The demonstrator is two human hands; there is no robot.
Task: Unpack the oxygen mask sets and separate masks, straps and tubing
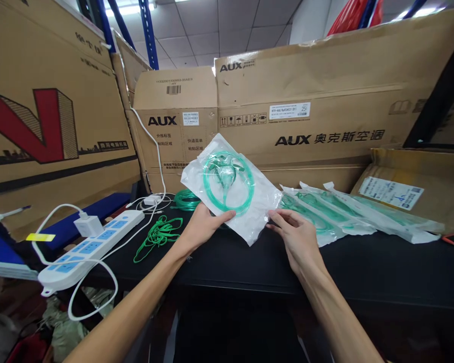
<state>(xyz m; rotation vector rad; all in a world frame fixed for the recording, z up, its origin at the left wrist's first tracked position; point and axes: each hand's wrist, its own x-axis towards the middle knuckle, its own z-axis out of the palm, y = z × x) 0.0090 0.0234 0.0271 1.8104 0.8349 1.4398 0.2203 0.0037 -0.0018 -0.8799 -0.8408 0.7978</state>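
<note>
While 2 hands (203, 227) (298, 236) grip, 1 pouch (232, 189) tilts; inside, 1 coil (251, 187).

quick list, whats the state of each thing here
Left hand: closed on tubing pouch
Right hand: pinching its edge
Tubing pouch: held up, tilted, filled
Green cord: loosely tangled
Loose tubing: coiled
Power strip: charger plugged in
White cables: slack, looped
Other pouches: overlapping, filled
AUX cartons: standing

Both hands bare: left hand (202, 227), right hand (298, 234). Left forearm (136, 297) and right forearm (336, 307) slim, bare as far as visible, tapering toward the wrists. Black patch (234, 327) below the counter's (230, 262) front edge: possibly clothing, too dim to confirm.
</note>
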